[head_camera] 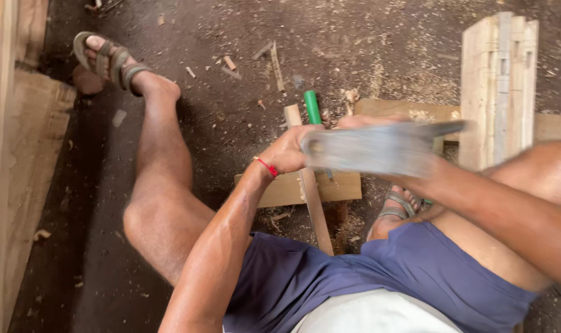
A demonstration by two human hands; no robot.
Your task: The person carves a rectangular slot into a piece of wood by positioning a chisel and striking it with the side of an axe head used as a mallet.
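- Two hands: the left hand and the right hand.
- One blurry grey tool.
- One green handle.
- One thin wood stick.
- Two sandals, one far, one near.
- One red wrist band.
- One stack of wood pieces.

Colours, taking the pale wood strip as landmark: green handle just above it. Grey, blurred block to its right. Red thread bracelet to its left. Blue-purple shorts below it. Olive-grey sandal far upper left. Floor dark brown, speckled with pale sawdust. Stacked boards at right, light tan.
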